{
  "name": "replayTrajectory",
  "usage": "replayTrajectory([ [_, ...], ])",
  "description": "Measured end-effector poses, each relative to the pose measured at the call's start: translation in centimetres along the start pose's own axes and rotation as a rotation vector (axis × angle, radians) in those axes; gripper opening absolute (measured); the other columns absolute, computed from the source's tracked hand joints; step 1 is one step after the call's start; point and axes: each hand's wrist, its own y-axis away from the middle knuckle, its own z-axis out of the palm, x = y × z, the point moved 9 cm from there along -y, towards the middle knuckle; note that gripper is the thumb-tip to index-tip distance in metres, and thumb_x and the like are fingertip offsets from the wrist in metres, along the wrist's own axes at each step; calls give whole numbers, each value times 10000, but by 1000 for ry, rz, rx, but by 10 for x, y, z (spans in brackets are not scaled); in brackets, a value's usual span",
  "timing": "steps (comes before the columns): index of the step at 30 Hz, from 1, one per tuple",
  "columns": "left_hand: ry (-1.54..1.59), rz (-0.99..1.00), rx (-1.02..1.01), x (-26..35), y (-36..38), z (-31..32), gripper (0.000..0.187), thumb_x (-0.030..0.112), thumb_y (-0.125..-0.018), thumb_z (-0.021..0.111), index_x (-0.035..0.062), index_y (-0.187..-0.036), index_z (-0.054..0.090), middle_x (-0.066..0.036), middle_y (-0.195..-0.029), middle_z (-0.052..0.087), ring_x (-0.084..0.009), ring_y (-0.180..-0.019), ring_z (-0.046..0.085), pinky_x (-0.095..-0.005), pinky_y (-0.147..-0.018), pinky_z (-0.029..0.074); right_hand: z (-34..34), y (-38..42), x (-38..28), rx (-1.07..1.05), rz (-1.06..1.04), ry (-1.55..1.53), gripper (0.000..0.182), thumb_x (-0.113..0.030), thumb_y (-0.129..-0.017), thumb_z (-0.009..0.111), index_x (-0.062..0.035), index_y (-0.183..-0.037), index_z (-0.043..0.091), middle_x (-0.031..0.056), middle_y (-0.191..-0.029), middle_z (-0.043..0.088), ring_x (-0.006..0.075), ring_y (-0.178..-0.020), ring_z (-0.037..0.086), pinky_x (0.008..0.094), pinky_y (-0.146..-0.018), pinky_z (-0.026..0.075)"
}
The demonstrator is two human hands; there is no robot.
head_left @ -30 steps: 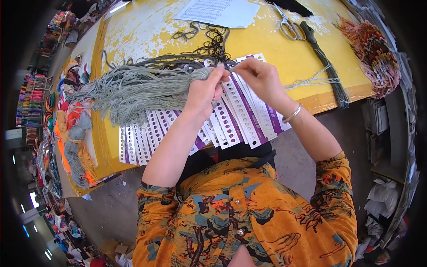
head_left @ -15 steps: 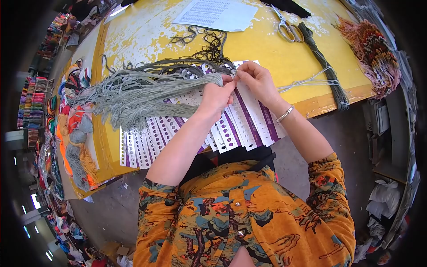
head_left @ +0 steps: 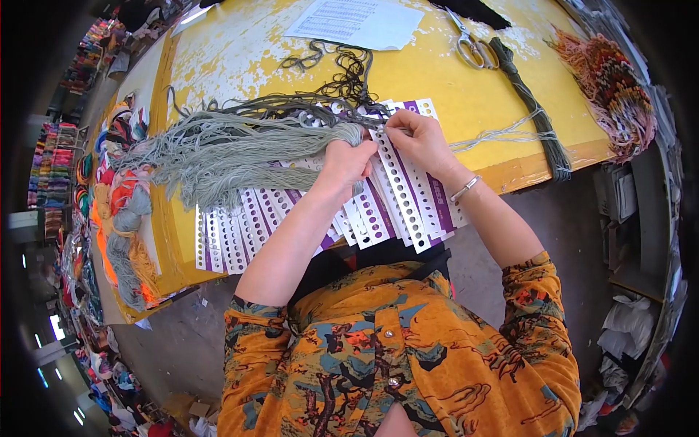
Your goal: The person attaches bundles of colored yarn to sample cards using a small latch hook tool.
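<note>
The head camera, above and behind the left hand (head_left: 348, 167) and right hand (head_left: 421, 144), faces forward and down, fairly near.

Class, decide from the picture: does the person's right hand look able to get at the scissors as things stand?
Probably yes: mostly bare tabletop lies between the right hand and the scissors, and nothing appears to cover them, though that hand is at the punched cards.

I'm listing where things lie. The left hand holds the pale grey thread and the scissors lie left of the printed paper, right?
Not quite: the head view shows the scissors to the right of the printed paper. The left hand does hold the pale grey thread.
</note>
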Motion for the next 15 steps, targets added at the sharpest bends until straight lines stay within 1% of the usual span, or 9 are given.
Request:
replayTrajectory([
  [2,-2,1,-3,0,-1,-2,103,76,-862,583,-2,-923,610,-25,-699,568,-61,-453,422,-226,-387,249,-1,-3,-1,14,-13,76,98,-105,-858,629,-11,-881,641,-8,-701,590,51,-656,498,229,-606,436],
  [5,10,12,-45,2,-2,-1,120,82,-881,558,6,-953,616,-38,-748,592,-52,-458,416,-223,-387,243,0,-4,-2,3,-37,73,99,-103,-851,628,-10,-884,641,1,-702,595,54,-652,499,234,-602,437],
  [7,29,10,-54,5,-2,0,71,27,-880,501,3,-872,568,-77,-733,599,-75,-424,417,-240,-372,267,1,-5,-1,-13,-42,64,103,-106,-850,630,-9,-882,640,3,-697,597,58,-647,499,239,-598,437],
  [8,30,10,-53,4,-3,1,71,27,-880,501,3,-872,568,-77,-733,599,-75,-424,417,-240,-372,267,2,-5,-2,-26,-46,54,107,-110,-848,633,-8,-880,640,5,-693,599,62,-643,499,243,-594,438],
  [12,-46,0,-11,3,-4,-2,91,44,-907,515,-7,-948,578,-90,-747,607,-81,-428,435,-244,-363,293,1,-3,-7,-29,-28,130,111,-110,-828,648,-9,-874,645,19,-679,607,67,-642,507,250,-597,447],
  [13,-43,-13,-12,4,-4,-2,104,44,-910,523,-12,-970,587,-88,-743,609,-82,-429,441,-243,-365,310,3,-4,-2,-35,-16,127,120,-138,-819,652,-36,-882,657,70,-703,633,130,-652,565,286,-620,472],
  [14,-78,-17,-14,5,-4,-2,125,62,-923,530,-3,-1003,600,-83,-772,624,-69,-443,431,-233,-378,304,3,-5,2,-39,-5,125,131,-167,-810,655,-64,-890,669,122,-727,658,192,-661,623,322,-644,496],
  [15,-113,-22,-17,5,-4,-2,146,80,-935,536,6,-1036,612,-77,-802,640,-57,-457,422,-223,-391,299,3,-4,0,-50,-17,109,129,-156,-807,654,-57,-889,670,114,-726,659,182,-659,622,312,-644,498],
])
